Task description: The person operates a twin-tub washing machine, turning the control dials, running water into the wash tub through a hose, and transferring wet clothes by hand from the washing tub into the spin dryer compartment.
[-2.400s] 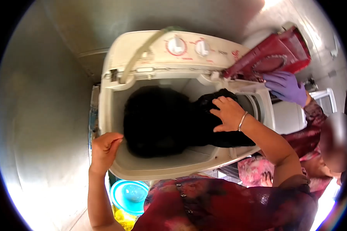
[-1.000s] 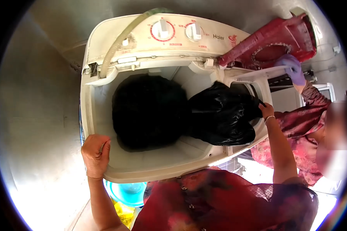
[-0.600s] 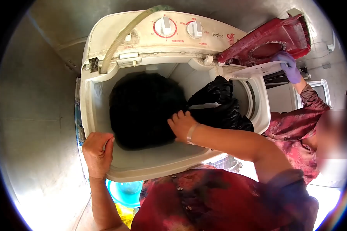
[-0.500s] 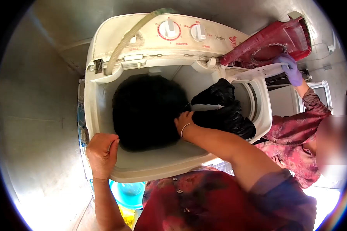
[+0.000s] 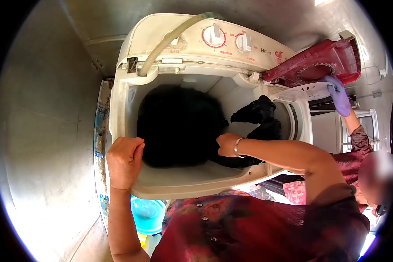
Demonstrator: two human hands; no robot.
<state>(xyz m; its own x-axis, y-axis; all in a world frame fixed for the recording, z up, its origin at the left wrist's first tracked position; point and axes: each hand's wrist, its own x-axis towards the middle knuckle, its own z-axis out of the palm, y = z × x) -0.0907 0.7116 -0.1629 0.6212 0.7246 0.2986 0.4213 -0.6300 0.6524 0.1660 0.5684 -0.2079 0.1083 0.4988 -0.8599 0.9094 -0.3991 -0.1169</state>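
Observation:
A large mass of dark wet stuff (image 5: pixel 179 126) fills much of the left tub of the twin-tub washing machine (image 5: pixel 196 188). Black cloth (image 5: pixel 255 111) lies from this tub across the divider to the round spin opening. My right hand (image 5: pixel 227 145), with a bangle at its wrist, is closed at the right edge of the dark mass, on the black cloth. My left hand (image 5: pixel 125 161) rests closed at the tub's left front rim; whatever it may hold is hidden.
A co-worker's purple-gloved hand (image 5: pixel 339 96) holds up a white perforated inner lid (image 5: pixel 308 91). Behind it leans a dark red lid (image 5: pixel 318 65). A ribbed hose (image 5: pixel 161 43) crosses the control panel. A blue basin (image 5: pixel 147 214) stands below, front left.
My right hand has gone from the cloth by the spin opening to the divider side of the left tub and closed there. The co-worker's gloved hand has raised the white lid. The view has shifted.

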